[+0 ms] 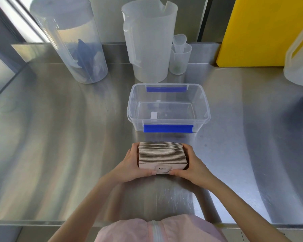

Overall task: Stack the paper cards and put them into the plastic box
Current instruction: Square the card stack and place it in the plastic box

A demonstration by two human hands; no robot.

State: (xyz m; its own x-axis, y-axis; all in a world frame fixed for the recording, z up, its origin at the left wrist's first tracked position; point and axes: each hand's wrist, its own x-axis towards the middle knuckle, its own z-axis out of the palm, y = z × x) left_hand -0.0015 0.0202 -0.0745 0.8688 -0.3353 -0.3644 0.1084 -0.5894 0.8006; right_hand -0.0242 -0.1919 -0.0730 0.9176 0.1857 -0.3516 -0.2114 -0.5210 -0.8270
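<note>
Both hands clamp one stack of paper cards on the stainless steel counter, near the front edge, just in front of the plastic box. Cards stand on edge, packed front to back; nearest card pale pink, with a round emblem reading "love".

Left hand: fingers curled round the stack's left side, thumb pressed on the front card's lower edge. Closed on the cards.

Right hand: mirrors it, fingers wrapped on the right side, thumb on the front card's lower edge. Thumb tips close together, not touching.

Box: clear, lidless, a blue latch on the near long side and another on the far side. A small white patch shows at its bottom; cannot tell what it is. Box and stack apart, a bare strip of counter between them.

Behind the box: a tall translucent pitcher, small measuring cups just to its right. Far left: a clear cylindrical jug, something blue inside. Back right: a yellow board leaning upright. Right edge: another translucent container, cut off by the frame
</note>
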